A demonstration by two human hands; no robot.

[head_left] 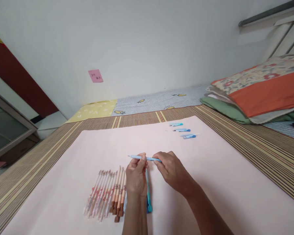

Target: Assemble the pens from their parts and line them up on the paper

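Observation:
Both of my hands hold one light-blue pen point(135, 157) level above the pink sheet, its thin tip pointing left. My left hand point(136, 174) pinches the middle of the barrel. My right hand point(170, 168) is closed round the right end, which its fingers partly cover. Under my left forearm lies a teal pen point(149, 192), with more blue pens partly hidden there. To the left are several brown-and-peach pens point(119, 191) and a row of clear pens with reddish prints point(100, 194). Farther off at the right lie small groups of blue pen parts point(182, 130).
The pink sheet point(88, 153) lies on a striped mat point(222, 130). Folded bedding with an orange cover point(267, 93) is piled at the right. Behind stands a white wall point(147, 42) with a pink note point(95, 75). A glass-fronted cabinet point(5, 124) is at the left.

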